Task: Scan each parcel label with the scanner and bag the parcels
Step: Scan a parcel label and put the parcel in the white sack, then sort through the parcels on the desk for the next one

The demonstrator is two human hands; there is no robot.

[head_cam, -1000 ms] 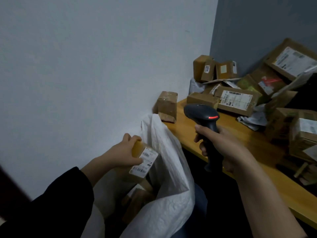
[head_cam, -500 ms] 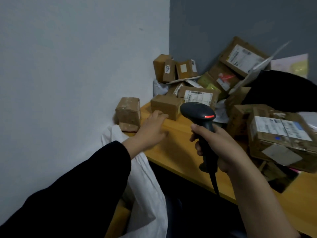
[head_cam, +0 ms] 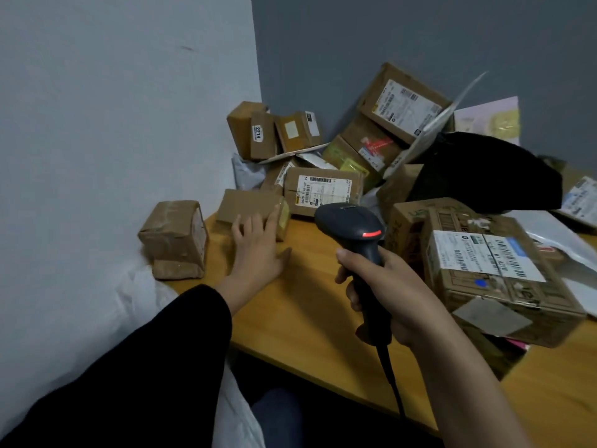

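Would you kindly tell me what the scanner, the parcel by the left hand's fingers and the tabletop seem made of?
Scanner: dark matte plastic, judging by its smooth moulded shell. Parcel: dull brown cardboard, with what looks like shiny tape at one end. Tabletop: wood or wood-look laminate, smooth and faintly glossy; I cannot tell which.

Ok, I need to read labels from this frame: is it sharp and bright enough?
Head view: dim, flat light, no glare; the label on the near box shows bars, but its small print is soft; the far parcels are slightly blurred; the scanner glows red.
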